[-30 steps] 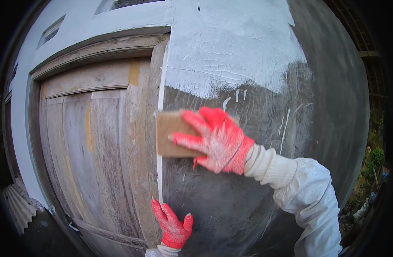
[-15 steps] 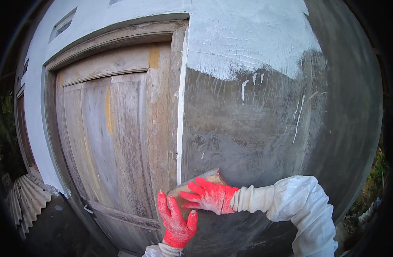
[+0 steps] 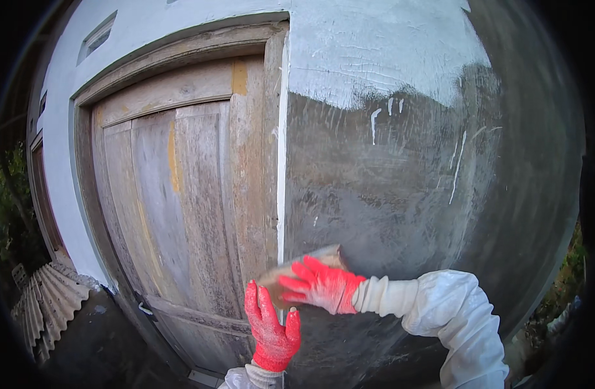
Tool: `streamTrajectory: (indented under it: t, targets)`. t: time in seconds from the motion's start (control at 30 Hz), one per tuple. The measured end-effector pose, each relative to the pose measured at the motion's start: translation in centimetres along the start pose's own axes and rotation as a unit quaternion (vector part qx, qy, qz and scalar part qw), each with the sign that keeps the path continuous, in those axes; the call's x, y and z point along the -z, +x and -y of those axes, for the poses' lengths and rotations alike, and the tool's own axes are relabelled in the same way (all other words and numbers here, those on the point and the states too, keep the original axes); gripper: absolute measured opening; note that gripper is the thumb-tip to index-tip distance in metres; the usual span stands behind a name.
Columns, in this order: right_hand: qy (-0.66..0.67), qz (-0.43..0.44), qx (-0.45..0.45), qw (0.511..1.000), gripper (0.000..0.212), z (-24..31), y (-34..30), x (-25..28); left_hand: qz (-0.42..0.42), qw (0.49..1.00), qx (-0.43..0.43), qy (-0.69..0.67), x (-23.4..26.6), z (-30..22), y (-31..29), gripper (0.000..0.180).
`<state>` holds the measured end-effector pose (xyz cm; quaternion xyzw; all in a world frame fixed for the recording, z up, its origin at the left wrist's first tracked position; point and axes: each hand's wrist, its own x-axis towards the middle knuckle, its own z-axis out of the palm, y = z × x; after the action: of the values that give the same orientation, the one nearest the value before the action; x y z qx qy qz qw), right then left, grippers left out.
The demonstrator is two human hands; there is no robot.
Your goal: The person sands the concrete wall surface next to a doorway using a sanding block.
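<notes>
My right hand (image 3: 323, 285), in a red-coated glove dusted with white, lies across a flat brown piece that looks like sandpaper (image 3: 269, 279). Its fingers are spread and hold the piece against the grey wall (image 3: 382, 220), by the white strip (image 3: 282, 155) along the door frame. Just below the piece's left end, my left hand (image 3: 271, 330), gloved the same way, is raised with its fingers apart and nothing in it. Whether its fingertips touch the piece or the wall, I cannot tell.
A weathered wooden door (image 3: 187, 175) stands left of the grey wall, inside a wooden frame (image 3: 82, 146). White paint (image 3: 375, 45) covers the upper wall, with drips below it. Corrugated sheeting (image 3: 54, 301) leans at the lower left. A door handle (image 3: 144, 308) sits low on the door.
The view has shifted slightly, so door and wall sit a little higher and farther right. My right hand stays on the brown piece, which looks blurred now. My left hand stays open close by.
</notes>
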<state>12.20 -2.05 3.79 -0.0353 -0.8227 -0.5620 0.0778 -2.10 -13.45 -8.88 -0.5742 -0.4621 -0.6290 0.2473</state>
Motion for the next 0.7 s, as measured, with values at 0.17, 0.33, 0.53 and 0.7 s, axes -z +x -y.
streamTrajectory:
  t: [0.17,0.33,0.53,0.7]
  targets:
    - [0.131,0.008,-0.031,0.991,0.067,-2.9,0.2,1.8,0.012,0.999,-0.03,0.001,0.5,-0.3,2.0,0.072]
    - [0.042,-0.229,-0.385,0.893,0.08,-15.3,2.0,6.9,0.006,0.998,-0.067,-0.015,-0.7,-2.7,6.5,0.069]
    - [0.207,-0.106,-0.325,0.917,0.061,-4.8,-0.8,4.8,0.04,0.997,-0.05,-0.034,-5.2,-3.6,6.3,0.072]
    - [0.325,-0.155,-0.37,0.856,0.05,-3.4,-2.0,3.6,0.064,0.989,-0.013,0.136,-11.2,-4.8,6.3,0.076]
